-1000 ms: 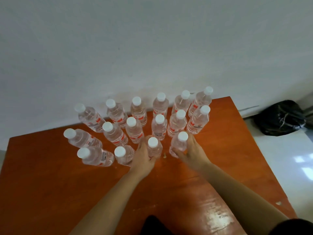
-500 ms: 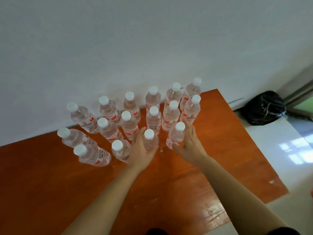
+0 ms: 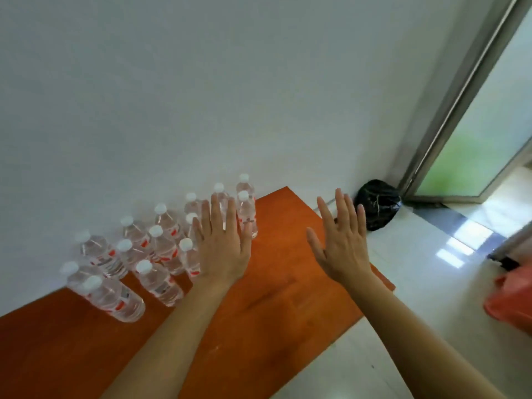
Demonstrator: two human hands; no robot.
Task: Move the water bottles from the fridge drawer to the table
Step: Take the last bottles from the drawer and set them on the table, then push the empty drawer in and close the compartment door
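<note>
Upright clear plastic bottles, glossy table

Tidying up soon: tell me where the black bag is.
In the head view the black bag sits on the floor at the right, in the corner beyond the table, beside the door frame.

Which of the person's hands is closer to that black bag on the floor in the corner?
The right hand. It is raised open over the table's right end, its fingertips just left of the black bag. The left hand is farther left, open in front of the water bottles.
</note>
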